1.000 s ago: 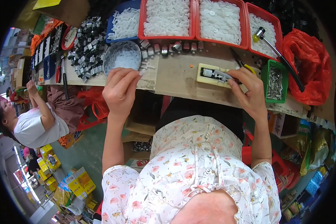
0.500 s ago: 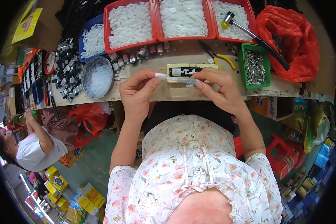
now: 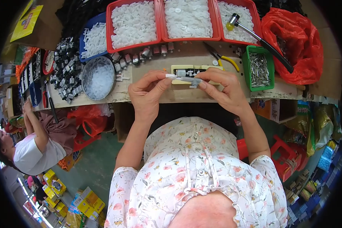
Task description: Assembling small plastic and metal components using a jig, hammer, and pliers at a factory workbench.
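My left hand (image 3: 147, 94) pinches a small white plastic piece (image 3: 170, 76) between thumb and fingertips. In the pinch of my right hand (image 3: 225, 88) is a translucent grey plastic part (image 3: 187, 79), long and thin with a small block at its right end. The two pieces meet end to end in front of me; whether they are joined I cannot tell. Just beyond them on the bench lies a pale yellow casing (image 3: 174, 67) holding a small motor (image 3: 181, 72) and black and white parts. My fingers partly cover the casing.
Red trays (image 3: 161, 38) of white parts line the back, beside a blue tray (image 3: 82, 57) and a metal bowl (image 3: 114, 79). Small motors (image 3: 135, 59) lie nearby. Pliers (image 3: 231, 62), a green bin (image 3: 271, 81) of metal pins and a hammer (image 3: 271, 47) are right. A co-worker (image 3: 34, 150) sits left.
My left hand has moved right, bringing the white piece closer to the grey part, so less of the thin middle shows. My right hand has barely moved.
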Available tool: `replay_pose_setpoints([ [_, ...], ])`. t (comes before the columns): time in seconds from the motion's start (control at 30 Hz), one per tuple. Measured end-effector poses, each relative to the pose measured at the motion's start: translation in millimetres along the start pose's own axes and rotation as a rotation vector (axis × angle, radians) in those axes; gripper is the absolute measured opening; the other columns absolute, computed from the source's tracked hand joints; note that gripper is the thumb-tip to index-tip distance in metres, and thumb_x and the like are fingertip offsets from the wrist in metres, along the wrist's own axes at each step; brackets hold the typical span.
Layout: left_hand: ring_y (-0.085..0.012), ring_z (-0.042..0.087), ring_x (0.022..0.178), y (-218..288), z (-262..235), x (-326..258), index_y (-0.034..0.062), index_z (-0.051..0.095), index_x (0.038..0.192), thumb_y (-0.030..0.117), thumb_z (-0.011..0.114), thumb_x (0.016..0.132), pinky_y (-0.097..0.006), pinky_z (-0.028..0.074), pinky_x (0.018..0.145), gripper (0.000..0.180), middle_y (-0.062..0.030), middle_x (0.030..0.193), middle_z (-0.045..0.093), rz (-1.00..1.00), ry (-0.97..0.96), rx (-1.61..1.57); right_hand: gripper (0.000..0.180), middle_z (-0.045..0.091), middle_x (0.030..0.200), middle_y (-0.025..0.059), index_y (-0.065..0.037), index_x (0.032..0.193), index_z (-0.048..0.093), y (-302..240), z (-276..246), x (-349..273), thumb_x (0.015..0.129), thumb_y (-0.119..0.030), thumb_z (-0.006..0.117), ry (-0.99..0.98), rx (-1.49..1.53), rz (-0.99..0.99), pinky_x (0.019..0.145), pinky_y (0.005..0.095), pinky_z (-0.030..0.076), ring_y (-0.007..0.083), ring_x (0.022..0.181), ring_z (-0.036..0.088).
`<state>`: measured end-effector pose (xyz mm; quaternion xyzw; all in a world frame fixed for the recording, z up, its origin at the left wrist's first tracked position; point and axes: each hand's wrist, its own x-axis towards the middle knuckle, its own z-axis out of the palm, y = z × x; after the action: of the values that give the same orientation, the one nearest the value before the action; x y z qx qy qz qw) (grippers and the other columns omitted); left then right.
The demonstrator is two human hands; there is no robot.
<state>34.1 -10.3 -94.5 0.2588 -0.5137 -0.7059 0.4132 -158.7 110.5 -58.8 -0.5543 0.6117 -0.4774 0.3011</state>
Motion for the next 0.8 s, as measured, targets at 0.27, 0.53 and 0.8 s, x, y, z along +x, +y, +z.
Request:
replay_pose_setpoints([
  [0.27,-0.0102,0.063,0.087,-4,10,0,-0.0023,0.074,0.097,-0.004,0.077,0.082,-0.024,0.051,0.079,0.015,-0.0064,0.098,0.07,-0.056,0.035,-0.027,0.026,0.065,0.093,0.0122,0.003,0.112,0.068,-6,-2,3,0.088,-0.006,0.068,0.026,-0.083,-0.009,0.075,0.0313,0.048,0.0213,0.084,0.062],
  [0.53,-0.0082,0.061,0.082,-12,25,-1,-0.0009,0.074,0.097,-0.002,0.077,0.084,-0.022,0.048,0.075,0.013,-0.0048,0.098,0.071,-0.107,-0.002,0.017,0.035,0.065,0.099,0.0125,0.001,0.109,0.07,-5,-13,-5,0.079,-0.014,0.079,0.044,-0.14,-0.012,0.079,0.0335,0.05,0.0236,0.091,0.064],
  [0.8,-0.0199,0.062,0.091,-4,25,15,0.002,0.075,0.101,0.004,0.081,0.078,-0.031,0.049,0.076,0.024,-0.009,0.102,0.071,0.317,-0.151,0.748,0.028,0.064,0.097,0.0124,0.0,0.101,0.069,13,-50,-12,0.077,-0.012,0.078,0.015,-0.52,-0.111,0.077,0.0372,0.049,0.0292,0.091,0.063],
])
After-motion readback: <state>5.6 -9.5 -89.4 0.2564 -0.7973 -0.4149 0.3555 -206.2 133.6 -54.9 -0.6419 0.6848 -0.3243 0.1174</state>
